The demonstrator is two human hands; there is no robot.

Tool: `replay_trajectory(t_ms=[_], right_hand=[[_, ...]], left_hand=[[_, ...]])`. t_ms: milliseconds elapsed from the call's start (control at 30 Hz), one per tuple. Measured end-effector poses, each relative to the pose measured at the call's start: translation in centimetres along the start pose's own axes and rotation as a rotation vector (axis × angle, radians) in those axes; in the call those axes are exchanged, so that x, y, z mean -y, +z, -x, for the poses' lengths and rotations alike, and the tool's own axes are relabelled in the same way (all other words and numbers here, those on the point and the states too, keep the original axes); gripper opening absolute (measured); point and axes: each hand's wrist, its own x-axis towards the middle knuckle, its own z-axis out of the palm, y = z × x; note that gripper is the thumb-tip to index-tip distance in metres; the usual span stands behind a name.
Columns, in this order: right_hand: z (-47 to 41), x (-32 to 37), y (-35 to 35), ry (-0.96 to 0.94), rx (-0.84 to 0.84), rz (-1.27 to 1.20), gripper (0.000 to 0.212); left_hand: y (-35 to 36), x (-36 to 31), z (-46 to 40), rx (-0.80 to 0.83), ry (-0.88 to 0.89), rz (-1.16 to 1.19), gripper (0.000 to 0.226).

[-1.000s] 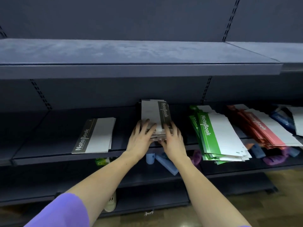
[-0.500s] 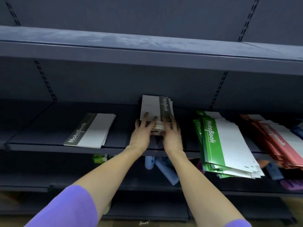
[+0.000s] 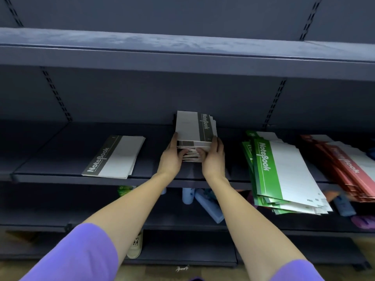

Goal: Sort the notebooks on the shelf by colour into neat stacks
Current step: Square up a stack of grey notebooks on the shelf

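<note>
A stack of dark grey and white notebooks (image 3: 194, 128) stands in the middle of the dark shelf (image 3: 60, 175). My left hand (image 3: 172, 157) grips its left near corner and my right hand (image 3: 213, 159) grips its right near corner, thumbs against the front edges. A smaller grey stack (image 3: 115, 157) lies flat to the left. To the right, a fanned green stack (image 3: 284, 175) overhangs the shelf edge. Beyond it sits a messy red stack (image 3: 345, 165), partly cut off by the frame.
An upper shelf board (image 3: 182, 55) hangs close above the stacks. Blue tubes (image 3: 207, 203) and other small items lie on the lower shelf. A shoe (image 3: 136, 246) stands on the bottom shelf near the floor.
Both hands slid from lying over the top of the middle grey stack to gripping its near corners at the sides. The view has moved closer to the shelf.
</note>
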Motion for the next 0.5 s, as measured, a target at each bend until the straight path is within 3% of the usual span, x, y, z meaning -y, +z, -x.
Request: replay_trajectory(t_ms=[200,367,500], right_hand=[[-0.1,0.2,-0.4,-0.003,-0.012,0.111,0.077],[1.3,-0.2,-1.2,-0.212,-0.11,0.238,0.062],[1.1,-0.9,-1.0,-0.271,-0.05,0.255,0.063]], left_hand=[[0.4,-0.3,0.4,-0.047,0.022,-0.105,0.07],[0.2,-0.5,1.0,-0.096,0.404,-0.445,0.071],[0.0,0.2,0.0,-0.055,0.444,-0.571,0.075]])
